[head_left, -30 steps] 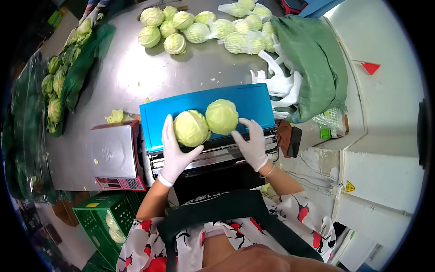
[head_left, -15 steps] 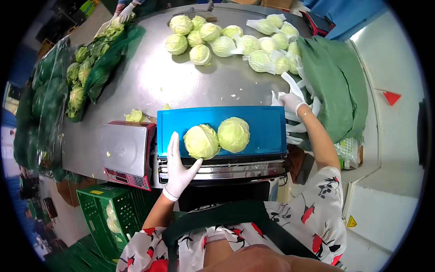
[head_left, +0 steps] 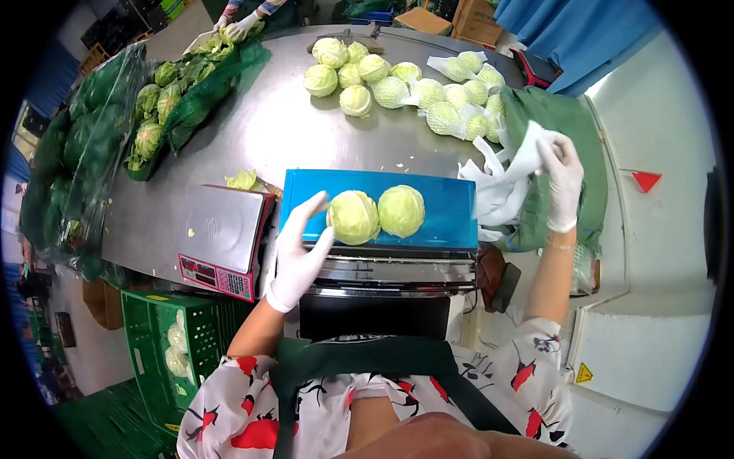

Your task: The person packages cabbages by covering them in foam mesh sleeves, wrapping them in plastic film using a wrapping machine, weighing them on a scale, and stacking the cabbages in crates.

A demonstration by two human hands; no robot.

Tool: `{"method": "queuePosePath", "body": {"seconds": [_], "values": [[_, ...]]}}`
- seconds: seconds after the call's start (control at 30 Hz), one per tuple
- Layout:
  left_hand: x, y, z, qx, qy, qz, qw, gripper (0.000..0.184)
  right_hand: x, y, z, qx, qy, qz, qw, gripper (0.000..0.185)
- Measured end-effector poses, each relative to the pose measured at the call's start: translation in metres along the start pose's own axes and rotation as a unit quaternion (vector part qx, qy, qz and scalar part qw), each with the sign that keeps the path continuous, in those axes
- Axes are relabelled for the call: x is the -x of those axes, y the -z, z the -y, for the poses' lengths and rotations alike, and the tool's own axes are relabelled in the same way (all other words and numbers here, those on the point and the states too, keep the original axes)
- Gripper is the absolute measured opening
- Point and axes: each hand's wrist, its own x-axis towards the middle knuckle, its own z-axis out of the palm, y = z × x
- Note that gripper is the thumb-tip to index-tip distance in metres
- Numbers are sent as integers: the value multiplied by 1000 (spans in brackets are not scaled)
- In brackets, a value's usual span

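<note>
Two cabbages rest side by side on a blue tray, the left cabbage (head_left: pixel 353 217) and the right cabbage (head_left: pixel 401 211). The blue tray (head_left: pixel 451 206) sits over a metal-edged machine. My left hand (head_left: pixel 298 249), in a white glove, is just left of the left cabbage with fingers and thumb apart. To the right of the tray, my gloved right hand (head_left: pixel 563 172) pinches one end of a white net sleeve (head_left: pixel 527 149), lifted from a pile of white sleeves (head_left: pixel 501 199).
Bare cabbages (head_left: pixel 355 100) and netted cabbages (head_left: pixel 443 118) lie at the back. A scale (head_left: pixel 222 229) stands left of the tray, a green crate (head_left: pixel 160 359) below it. A green sack (head_left: pixel 589 176) is at right. Another person's gloved hands (head_left: pixel 243 27) are at the far left.
My right hand has left the right cabbage, reached the sleeve pile and raised a white sleeve. My left hand remains beside the left cabbage. The camera view has shifted.
</note>
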Motion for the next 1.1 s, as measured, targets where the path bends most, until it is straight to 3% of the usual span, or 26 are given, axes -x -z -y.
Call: {"method": "queuePosePath", "body": {"seconds": [0.1,0.17,0.2,0.27,0.3,0.37,0.4,0.43,0.5,0.53,0.57,0.63,0.77,0.8,0.83,0.9,0.97,1.03,1.1], "values": [[-9,-18,-17,99,-41,71,992,51,58,-55,42,-176,-4,37,984,28],[-17,-35,-24,257,22,93,962,50,89,-75,39,-313,-194,159,916,25],[-19,-40,-28,267,16,121,956,52,100,-91,33,-235,-261,158,923,21],[-10,-57,-34,323,42,165,931,58,129,-125,17,-189,-256,137,938,15],[0,-67,-32,352,52,174,918,60,148,-141,8,-222,-186,119,950,13],[10,-66,-37,459,140,205,853,59,172,-167,-25,-89,12,40,995,11],[16,-67,-37,481,159,182,843,53,181,-175,-24,-35,78,1,996,19],[20,-68,-36,502,178,159,831,48,184,-171,-18,89,235,15,968,24],[34,-70,-27,506,224,133,822,41,190,-162,-9,202,296,-3,934,28],[38,-68,-24,508,248,120,816,38,190,-158,-19,182,314,5,932,24],[40,-65,-23,500,253,123,819,36,191,-163,-36,-91,193,43,976,18],[45,-54,-24,481,267,134,824,32,199,-164,-23,-256,-46,-2,966,10],[55,-58,-8,438,213,210,848,29,204,-166,-22,-25,3,167,986,17],[55,-55,-5,434,202,221,850,32,199,-158,-15,-25,-23,194,980,22],[54,-52,-6,409,209,234,857,32,201,-157,-14,-6,2,177,984,25],[55,-51,-5,394,196,226,869,30,201,-154,-22,104,172,120,972,28],[55,-50,-11,403,206,167,876,26,207,-156,-19,110,136,93,980,29],[52,-49,-12,328,127,131,927,24,211,-165,-9,178,129,36,975,31],[51,-48,-13,270,79,123,952,24,212,-164,-21,-32,-49,140,988,26]]}}
